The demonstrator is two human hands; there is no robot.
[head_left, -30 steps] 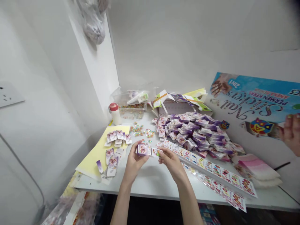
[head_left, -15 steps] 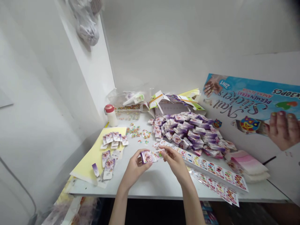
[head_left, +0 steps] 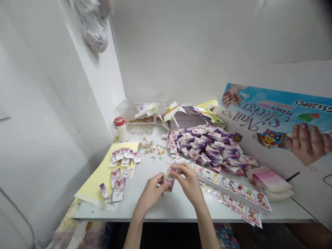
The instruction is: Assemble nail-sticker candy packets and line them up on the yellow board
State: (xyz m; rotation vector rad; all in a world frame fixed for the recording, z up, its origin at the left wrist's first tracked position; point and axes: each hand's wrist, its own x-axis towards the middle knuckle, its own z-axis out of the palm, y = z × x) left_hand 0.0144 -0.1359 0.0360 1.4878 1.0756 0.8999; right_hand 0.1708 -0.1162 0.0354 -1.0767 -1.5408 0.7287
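Note:
My left hand (head_left: 152, 193) is closed around a small printed box (head_left: 169, 186), held upright and slightly tilted above the front of the table. At the box's upper end, my right hand (head_left: 188, 180) pinches a small clear packet of coloured candies (head_left: 171, 173). My fingers partly cover both, so how far the packet sits inside the box I cannot tell. Behind my hands lie loose candy packets (head_left: 148, 147). A large heap of purple-and-white boxes (head_left: 204, 141) rises to the right of them.
Several flat box pieces (head_left: 118, 188) lie on a yellow sheet (head_left: 97, 183) at left. Sticker strips (head_left: 225, 180) run along the right front. A red-capped bottle (head_left: 121, 129), a clear tub (head_left: 141, 126) and an opened carton (head_left: 189, 119) stand behind. A large printed box (head_left: 275, 121) borders the right.
My left hand has turned the box from lying sideways to upright. My right hand has brought the candy packet over its upper end. The view has shifted slightly.

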